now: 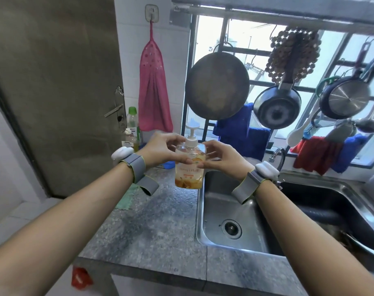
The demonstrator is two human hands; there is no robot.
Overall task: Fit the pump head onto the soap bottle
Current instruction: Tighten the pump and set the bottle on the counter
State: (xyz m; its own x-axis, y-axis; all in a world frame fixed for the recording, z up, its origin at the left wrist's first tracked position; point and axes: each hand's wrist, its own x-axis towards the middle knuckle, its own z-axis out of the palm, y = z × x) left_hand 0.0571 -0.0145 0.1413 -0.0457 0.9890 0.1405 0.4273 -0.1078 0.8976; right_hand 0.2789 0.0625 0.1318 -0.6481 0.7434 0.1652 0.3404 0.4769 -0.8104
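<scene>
A clear soap bottle with orange liquid and an orange label is held upright in the air above the counter's edge by the sink. A white pump head sits on its neck, nozzle up and pointing away. My left hand grips the bottle's upper left shoulder, fingers wrapped across its front. My right hand holds the upper right side, fingertips on the front label. Both wrists wear grey straps with white sensors.
A grey stone counter lies below, with a steel sink and tap to the right. Two bottles stand at the back left by a door. A pink towel, pans and cloths hang at the window.
</scene>
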